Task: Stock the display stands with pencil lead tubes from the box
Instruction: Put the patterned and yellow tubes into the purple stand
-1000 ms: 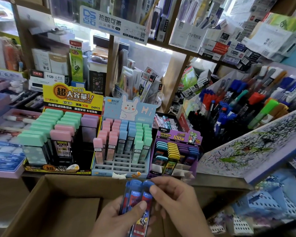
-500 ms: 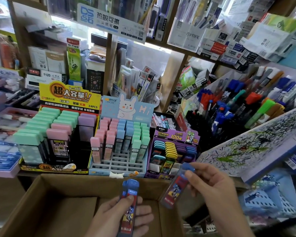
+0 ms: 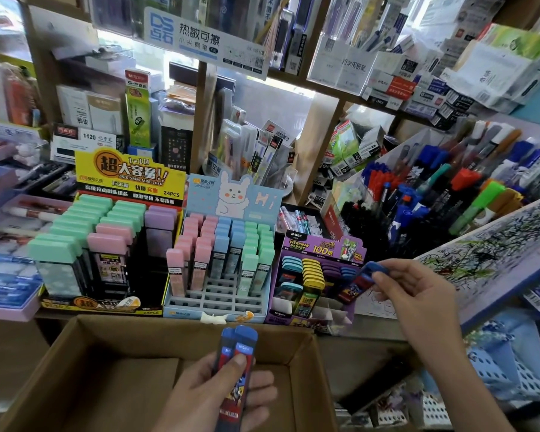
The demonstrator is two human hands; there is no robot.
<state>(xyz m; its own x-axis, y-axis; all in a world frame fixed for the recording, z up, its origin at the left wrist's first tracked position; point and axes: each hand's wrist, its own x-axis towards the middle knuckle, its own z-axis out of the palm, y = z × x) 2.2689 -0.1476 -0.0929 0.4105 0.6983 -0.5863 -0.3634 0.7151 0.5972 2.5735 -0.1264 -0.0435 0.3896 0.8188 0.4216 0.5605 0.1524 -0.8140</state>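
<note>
My left hand [image 3: 219, 397] holds two blue-capped lead tubes [image 3: 236, 363] upright over the open cardboard box [image 3: 85, 366], thumb pressed on their fronts. My right hand [image 3: 418, 294] pinches a single blue-capped lead tube [image 3: 360, 280] by its cap, tilted, over the right side of the purple display stand [image 3: 318, 244]. That stand has teal, yellow, purple and blue-capped tubes at the back and open slots in its front rows.
Left of the purple stand sit a blue rabbit stand [image 3: 222, 285] of pastel tubes and a yellow-black stand [image 3: 106, 244] of larger cases. A marker rack [image 3: 443, 188] and a scribbled test pad [image 3: 493, 254] lie to the right. Shelves rise behind.
My hands separated: the right one took one tube from the bundle and carried it up and right to the purple stand. The left hand kept the remaining tubes over the box.
</note>
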